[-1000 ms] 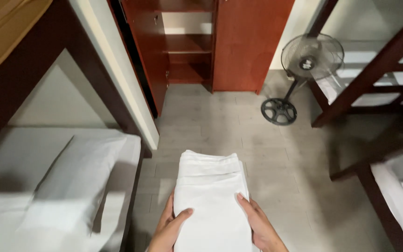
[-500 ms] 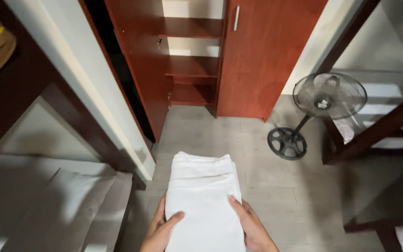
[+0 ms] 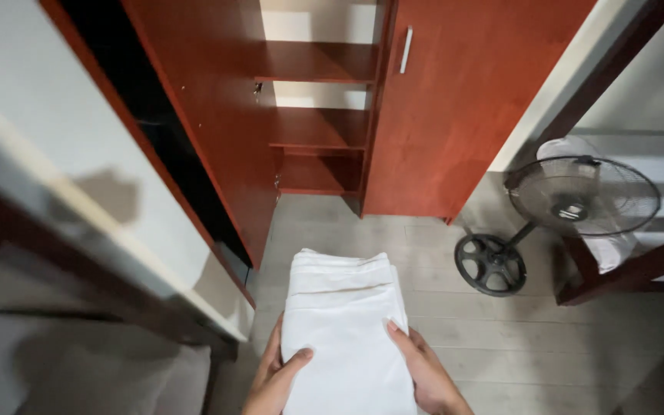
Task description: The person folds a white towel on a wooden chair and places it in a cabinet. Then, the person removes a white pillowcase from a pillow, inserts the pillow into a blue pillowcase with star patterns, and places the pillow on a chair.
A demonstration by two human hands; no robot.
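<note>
A stack of folded white cloth linens is carried low in the middle of the view, held level between both hands above the pale grey plank floor. The left hand cups the stack's near left edge, thumb laid over the top fold and fingers tucked underneath, closed on the cloth. The right hand grips the near right edge the same way, its fingers spread flat across the top layer. The stack's far end points toward a reddish-brown wooden wardrobe, which stands at the far side. Its left door is swung open, showing three bare wooden shelves, while the right door carries a slim silver handle. To the right, a dark standing fan with a round wire cage and round base leans near a dark wooden bed frame. On the left, another dark wooden bunk frame runs along the near edge.
</note>
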